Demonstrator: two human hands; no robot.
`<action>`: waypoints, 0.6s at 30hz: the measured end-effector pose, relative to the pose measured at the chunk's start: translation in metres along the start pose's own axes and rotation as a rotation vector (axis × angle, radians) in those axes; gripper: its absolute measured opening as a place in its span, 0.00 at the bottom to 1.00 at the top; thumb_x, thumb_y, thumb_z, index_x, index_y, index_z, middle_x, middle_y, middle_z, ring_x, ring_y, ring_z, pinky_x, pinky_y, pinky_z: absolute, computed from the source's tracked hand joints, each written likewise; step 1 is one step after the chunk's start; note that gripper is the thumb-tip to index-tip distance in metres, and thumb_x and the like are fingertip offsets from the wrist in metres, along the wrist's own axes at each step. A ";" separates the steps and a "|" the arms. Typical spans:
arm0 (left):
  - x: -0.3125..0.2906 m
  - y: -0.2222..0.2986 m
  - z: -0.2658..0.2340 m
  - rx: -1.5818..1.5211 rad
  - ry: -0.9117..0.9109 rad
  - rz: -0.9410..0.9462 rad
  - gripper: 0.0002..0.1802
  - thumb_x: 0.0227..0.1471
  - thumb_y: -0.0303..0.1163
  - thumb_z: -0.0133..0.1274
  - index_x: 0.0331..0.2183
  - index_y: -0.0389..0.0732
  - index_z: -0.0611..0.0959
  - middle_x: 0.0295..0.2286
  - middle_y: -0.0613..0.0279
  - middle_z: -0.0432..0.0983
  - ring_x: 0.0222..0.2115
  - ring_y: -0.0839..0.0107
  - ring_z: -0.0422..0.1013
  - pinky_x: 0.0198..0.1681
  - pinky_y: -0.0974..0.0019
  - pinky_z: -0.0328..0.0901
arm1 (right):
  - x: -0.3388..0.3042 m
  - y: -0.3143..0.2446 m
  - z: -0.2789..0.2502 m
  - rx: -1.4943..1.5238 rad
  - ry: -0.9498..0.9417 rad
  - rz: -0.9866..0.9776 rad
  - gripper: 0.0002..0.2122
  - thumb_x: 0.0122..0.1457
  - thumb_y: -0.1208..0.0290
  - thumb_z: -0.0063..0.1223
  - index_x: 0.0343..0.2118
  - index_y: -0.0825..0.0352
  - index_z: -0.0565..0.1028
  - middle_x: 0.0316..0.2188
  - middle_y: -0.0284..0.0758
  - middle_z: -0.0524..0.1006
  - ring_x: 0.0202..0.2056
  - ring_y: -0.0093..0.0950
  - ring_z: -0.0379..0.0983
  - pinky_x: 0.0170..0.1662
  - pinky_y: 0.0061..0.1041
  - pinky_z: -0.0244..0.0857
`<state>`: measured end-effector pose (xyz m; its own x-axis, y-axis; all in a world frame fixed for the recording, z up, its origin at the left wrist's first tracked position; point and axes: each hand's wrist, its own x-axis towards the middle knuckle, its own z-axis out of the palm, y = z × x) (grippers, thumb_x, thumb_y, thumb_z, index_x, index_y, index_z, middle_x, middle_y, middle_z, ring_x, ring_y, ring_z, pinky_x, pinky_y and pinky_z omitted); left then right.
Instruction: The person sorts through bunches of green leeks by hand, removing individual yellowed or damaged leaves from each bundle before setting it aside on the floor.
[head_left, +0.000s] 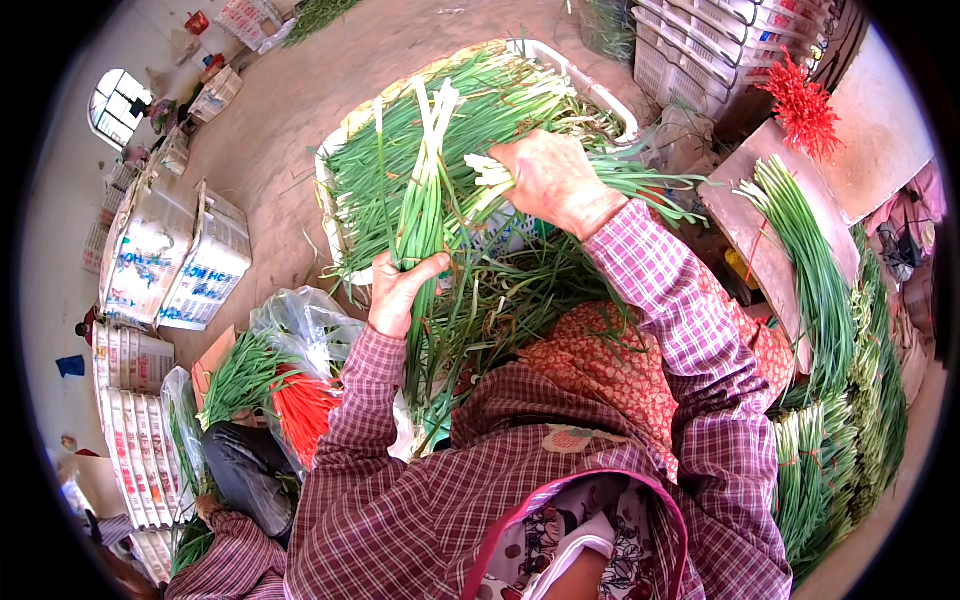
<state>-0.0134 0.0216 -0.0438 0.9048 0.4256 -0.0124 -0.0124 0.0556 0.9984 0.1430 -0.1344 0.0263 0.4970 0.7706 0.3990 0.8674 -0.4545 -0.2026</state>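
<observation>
My left hand is closed round a bunch of garlic chives, its white stem ends pointing up and its green leaves hanging below my fist. Just to the right, my right hand grips a smaller bunch of chives. That bunch's pale ends stick out on the left, and its leaves trail off to the right. Both hands are over the near side of a white plastic crate heaped with loose chives. Loose, partly withered leaves lie across my lap.
At right, a board carries a chive bundle and red ties. Several tied bundles stand below. On the left are more red ties, a clear bag, white crates and another person's striped sleeve. Stacked crates rise behind.
</observation>
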 end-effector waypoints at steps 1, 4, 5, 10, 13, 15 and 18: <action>0.000 0.000 0.000 0.006 -0.003 -0.006 0.09 0.39 0.24 0.57 0.29 0.38 0.79 0.22 0.65 0.74 0.19 0.80 0.68 0.18 0.77 0.63 | 0.000 0.001 0.001 -0.007 0.007 -0.007 0.04 0.40 0.74 0.48 0.22 0.64 0.73 0.18 0.40 0.73 0.24 0.36 0.73 0.27 0.33 0.66; 0.001 0.006 0.006 0.002 -0.017 -0.045 0.08 0.38 0.23 0.56 0.27 0.35 0.78 0.20 0.62 0.74 0.15 0.78 0.67 0.16 0.77 0.62 | -0.003 0.002 0.009 -0.096 0.081 -0.071 0.03 0.40 0.74 0.48 0.19 0.67 0.71 0.15 0.40 0.72 0.20 0.36 0.72 0.24 0.31 0.66; 0.001 0.006 0.006 -0.010 -0.029 -0.062 0.08 0.38 0.24 0.56 0.27 0.36 0.78 0.20 0.63 0.74 0.14 0.78 0.67 0.16 0.77 0.62 | -0.004 0.004 0.013 -0.117 0.095 -0.091 0.03 0.40 0.74 0.47 0.19 0.67 0.70 0.14 0.40 0.72 0.19 0.35 0.72 0.23 0.31 0.66; 0.002 0.003 0.001 -0.032 -0.065 -0.131 0.09 0.37 0.24 0.56 0.27 0.36 0.77 0.18 0.65 0.73 0.13 0.79 0.65 0.14 0.78 0.60 | -0.010 0.012 0.028 -0.179 0.140 -0.146 0.02 0.42 0.75 0.44 0.20 0.67 0.67 0.11 0.38 0.71 0.16 0.34 0.71 0.19 0.29 0.64; 0.000 0.003 -0.007 -0.044 -0.123 -0.207 0.10 0.37 0.25 0.57 0.29 0.37 0.77 0.20 0.65 0.73 0.14 0.79 0.66 0.16 0.76 0.62 | -0.011 0.018 0.038 -0.190 0.181 -0.141 0.02 0.43 0.75 0.44 0.20 0.67 0.66 0.10 0.37 0.70 0.14 0.33 0.70 0.17 0.28 0.64; -0.004 0.002 -0.011 -0.113 -0.107 -0.244 0.10 0.37 0.24 0.57 0.29 0.38 0.77 0.20 0.65 0.73 0.14 0.78 0.66 0.15 0.76 0.61 | -0.011 0.028 0.040 -0.220 0.215 -0.070 0.02 0.44 0.76 0.43 0.21 0.67 0.66 0.10 0.37 0.70 0.13 0.32 0.70 0.17 0.28 0.63; -0.014 -0.001 -0.029 -0.242 -0.077 -0.243 0.11 0.37 0.23 0.55 0.29 0.38 0.76 0.20 0.63 0.72 0.14 0.76 0.66 0.14 0.75 0.60 | -0.007 0.057 0.038 -0.205 0.170 0.148 0.03 0.49 0.76 0.39 0.23 0.68 0.66 0.11 0.37 0.71 0.14 0.33 0.70 0.18 0.29 0.64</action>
<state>-0.0386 0.0416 -0.0459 0.9231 0.3045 -0.2349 0.1153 0.3637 0.9244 0.1898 -0.1487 -0.0222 0.5910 0.6117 0.5258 0.7545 -0.6498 -0.0921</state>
